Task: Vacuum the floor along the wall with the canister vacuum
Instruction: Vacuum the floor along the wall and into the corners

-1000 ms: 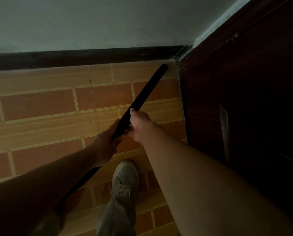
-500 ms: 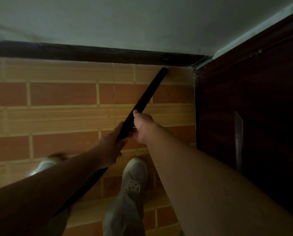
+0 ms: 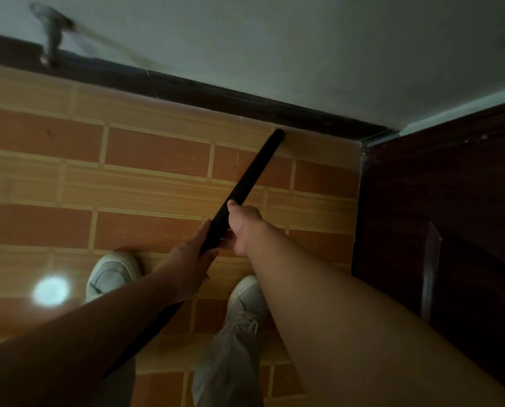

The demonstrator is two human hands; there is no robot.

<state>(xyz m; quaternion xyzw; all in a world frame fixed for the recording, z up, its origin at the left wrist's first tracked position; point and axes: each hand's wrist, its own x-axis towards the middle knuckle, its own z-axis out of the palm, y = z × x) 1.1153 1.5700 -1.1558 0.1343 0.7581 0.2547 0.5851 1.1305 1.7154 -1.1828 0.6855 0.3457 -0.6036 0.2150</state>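
The wand (image 3: pixel 246 182) has slid left from the door (image 3: pixel 439 207); right hand (image 3: pixel 243 227) clamps it, left hand (image 3: pixel 186 262) seemingly too.

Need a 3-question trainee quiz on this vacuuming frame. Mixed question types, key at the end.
1. True or false: only the left hand holds the black tube; the right hand hangs free.
2. How many shoes show on the floor?
3. The tube's tip is closest to: A) the dark baseboard, B) one of the shoes, C) the left hand.
Key: 1 false, both hands hold it; 2 two; 3 A.
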